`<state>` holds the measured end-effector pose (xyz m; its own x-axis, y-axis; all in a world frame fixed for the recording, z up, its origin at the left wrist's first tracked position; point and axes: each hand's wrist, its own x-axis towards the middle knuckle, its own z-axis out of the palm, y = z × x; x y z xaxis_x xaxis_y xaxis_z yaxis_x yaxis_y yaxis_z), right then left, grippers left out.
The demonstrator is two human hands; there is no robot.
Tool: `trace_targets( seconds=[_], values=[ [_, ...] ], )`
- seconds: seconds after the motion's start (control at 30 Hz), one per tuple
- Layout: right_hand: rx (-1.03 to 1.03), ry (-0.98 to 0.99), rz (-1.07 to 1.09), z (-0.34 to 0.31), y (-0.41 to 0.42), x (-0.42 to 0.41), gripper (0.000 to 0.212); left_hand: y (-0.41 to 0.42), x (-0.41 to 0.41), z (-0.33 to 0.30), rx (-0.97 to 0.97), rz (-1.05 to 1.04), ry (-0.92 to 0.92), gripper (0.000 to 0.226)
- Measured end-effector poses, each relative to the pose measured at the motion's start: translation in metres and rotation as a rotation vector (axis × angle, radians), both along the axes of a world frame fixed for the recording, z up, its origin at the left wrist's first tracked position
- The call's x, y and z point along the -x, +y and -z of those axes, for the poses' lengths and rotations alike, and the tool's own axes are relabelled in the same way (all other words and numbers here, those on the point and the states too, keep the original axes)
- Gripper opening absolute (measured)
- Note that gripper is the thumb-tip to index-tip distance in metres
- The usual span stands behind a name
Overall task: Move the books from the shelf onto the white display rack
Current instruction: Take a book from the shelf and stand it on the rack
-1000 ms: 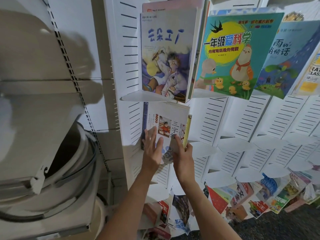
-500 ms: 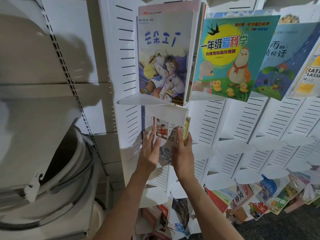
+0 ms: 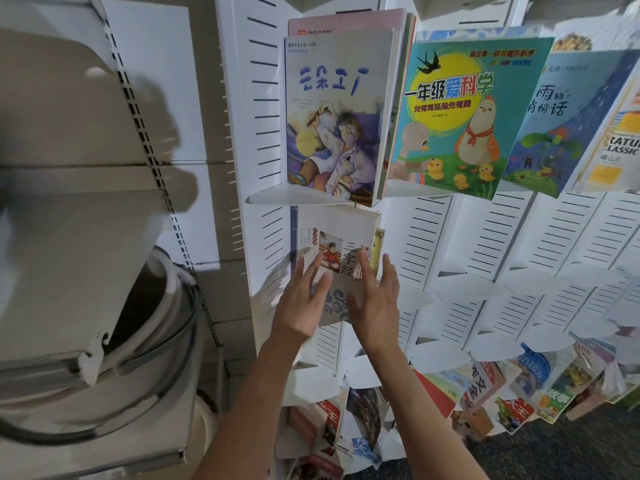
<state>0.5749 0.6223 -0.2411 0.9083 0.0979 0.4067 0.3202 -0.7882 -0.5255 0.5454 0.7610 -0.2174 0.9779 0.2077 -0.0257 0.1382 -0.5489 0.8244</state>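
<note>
A white book with a small picture and a blue spine point(image 3: 337, 237) stands upright in a pocket of the white display rack point(image 3: 485, 237), under the top row. My left hand point(image 3: 301, 303) is in front of its lower left, fingers straight and spread. My right hand point(image 3: 375, 299) is in front of its lower right, fingers straight, holding nothing. Whether the fingertips touch the cover I cannot tell. Above it stands a book with a painter on the cover point(image 3: 332, 119), beside a green chicken book point(image 3: 457, 112) and a blue book point(image 3: 561, 126).
A grey metal shelf point(image 3: 86, 188) with slotted uprights fills the left side, with a white round bin point(image 3: 166, 306) under it. Several white rack pockets at the right middle hold nothing. More books point(image 3: 485, 386) sit in the bottom pockets near the dark floor.
Both hands have let go of the white book and drawn back a little, fingers now spread. The book stays in its pocket.
</note>
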Motion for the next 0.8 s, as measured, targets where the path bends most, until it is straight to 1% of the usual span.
trace_targets(
  seconds=[0.03,0.1,0.17,0.27,0.37,0.47,0.5,0.57,0.6,0.63,0.73,0.8],
  values=[
    [-0.049,-0.012,-0.012,-0.002,-0.002,0.004,0.078,0.0,0.008,-0.002,-0.101,0.02,0.024,0.071],
    [-0.09,-0.08,-0.027,-0.011,-0.005,0.02,0.068,0.001,0.026,-0.009,-0.203,0.038,0.013,0.073],
    [-0.11,-0.123,-0.038,-0.018,-0.007,0.037,0.059,0.005,0.044,-0.019,-0.258,0.025,-0.032,0.071],
    [-0.126,-0.148,-0.044,-0.032,-0.01,0.066,0.053,0.01,0.073,-0.031,-0.283,0.004,-0.05,0.066],
    [-0.138,-0.138,-0.039,-0.046,-0.011,0.096,0.053,0.017,0.102,-0.038,-0.293,0.008,-0.086,0.064],
    [-0.158,-0.123,-0.049,-0.062,-0.01,0.124,0.054,0.025,0.13,-0.045,-0.357,0.004,-0.162,0.076],
    [-0.154,-0.116,-0.049,-0.067,-0.01,0.132,0.054,0.027,0.139,-0.049,-0.358,0.006,-0.186,0.074],
    [-0.157,-0.096,-0.057,-0.079,-0.01,0.146,0.054,0.031,0.156,-0.056,-0.364,0.021,-0.236,0.059],
    [-0.161,-0.087,-0.067,-0.085,-0.009,0.153,0.053,0.032,0.165,-0.06,-0.377,0.019,-0.259,0.055],
    [-0.167,-0.078,-0.078,-0.092,-0.009,0.161,0.053,0.034,0.173,-0.063,-0.393,0.011,-0.279,0.057],
    [-0.163,-0.088,-0.103,-0.108,-0.008,0.184,0.053,0.034,0.198,-0.073,-0.425,-0.023,-0.318,0.074],
    [-0.124,-0.063,-0.128,-0.114,-0.009,0.2,0.052,0.033,0.215,-0.077,-0.431,-0.04,-0.314,0.077]
  ],
)
